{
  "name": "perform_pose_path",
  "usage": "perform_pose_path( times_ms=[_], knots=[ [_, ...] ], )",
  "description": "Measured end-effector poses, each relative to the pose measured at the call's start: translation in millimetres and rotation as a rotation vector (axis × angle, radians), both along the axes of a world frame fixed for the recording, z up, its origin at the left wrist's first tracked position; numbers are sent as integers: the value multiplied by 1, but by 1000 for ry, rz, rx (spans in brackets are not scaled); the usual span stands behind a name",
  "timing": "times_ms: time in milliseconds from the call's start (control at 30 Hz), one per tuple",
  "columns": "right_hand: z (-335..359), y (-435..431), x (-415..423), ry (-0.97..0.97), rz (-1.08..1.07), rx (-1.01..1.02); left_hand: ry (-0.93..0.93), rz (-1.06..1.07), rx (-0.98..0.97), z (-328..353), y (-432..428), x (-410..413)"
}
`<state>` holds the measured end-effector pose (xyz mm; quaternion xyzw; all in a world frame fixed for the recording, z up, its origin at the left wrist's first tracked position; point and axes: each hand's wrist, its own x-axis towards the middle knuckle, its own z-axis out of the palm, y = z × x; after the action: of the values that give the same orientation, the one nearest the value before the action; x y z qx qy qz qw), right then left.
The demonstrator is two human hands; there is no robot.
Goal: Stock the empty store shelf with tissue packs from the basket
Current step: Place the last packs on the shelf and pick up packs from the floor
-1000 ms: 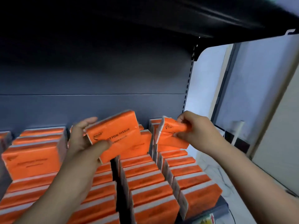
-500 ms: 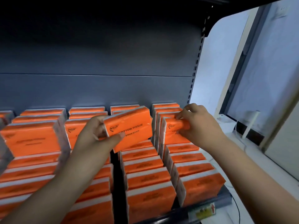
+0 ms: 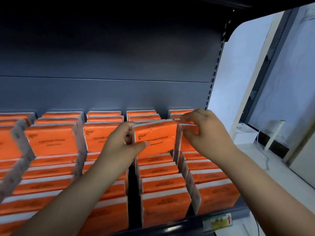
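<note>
Now tissue pack (image 3: 156, 138) gripped, left hand (image 3: 121, 147)

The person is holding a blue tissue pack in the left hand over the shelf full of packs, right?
Not quite. The tissue pack in the left hand is orange, not blue, as the head view shows. It does sit above the shelf full of packs, and the right hand pinches another orange pack beside it.

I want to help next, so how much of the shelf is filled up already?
Almost all. Orange packs fill the shelf in rows from front to back. In hand: the left hand holds one pack above a row, and the right hand is seating another near the back. The basket isn't visible, so what's left is unknown.
</note>
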<state>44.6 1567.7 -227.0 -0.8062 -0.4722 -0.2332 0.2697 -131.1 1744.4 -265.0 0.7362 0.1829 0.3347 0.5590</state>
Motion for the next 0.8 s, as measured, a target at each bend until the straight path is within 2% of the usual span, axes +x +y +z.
perform_pose_path(
  times_ms=[67, 167, 300, 467, 667, 800],
  knots=[
    [2, 4, -13, 179, 110, 9, 4, -12, 10, 0, 0, 2],
    [5, 5, -20, 371, 141, -21, 10, -4, 4, 3, 1, 5],
    [7, 10, -25, 589, 187, 52, -21, 152, 56, -4, 4, 12],
    [2, 16, -26, 701, 220, 3, -102, 285, 29, -17, 3, 18],
    [-8, 25, -32, 826, 180, -42, -57, 260, 6, -23, 2, 18],
    [-13, 27, -33, 843, 170, -68, -26, 236, -41, -23, 1, 19]
  ],
)
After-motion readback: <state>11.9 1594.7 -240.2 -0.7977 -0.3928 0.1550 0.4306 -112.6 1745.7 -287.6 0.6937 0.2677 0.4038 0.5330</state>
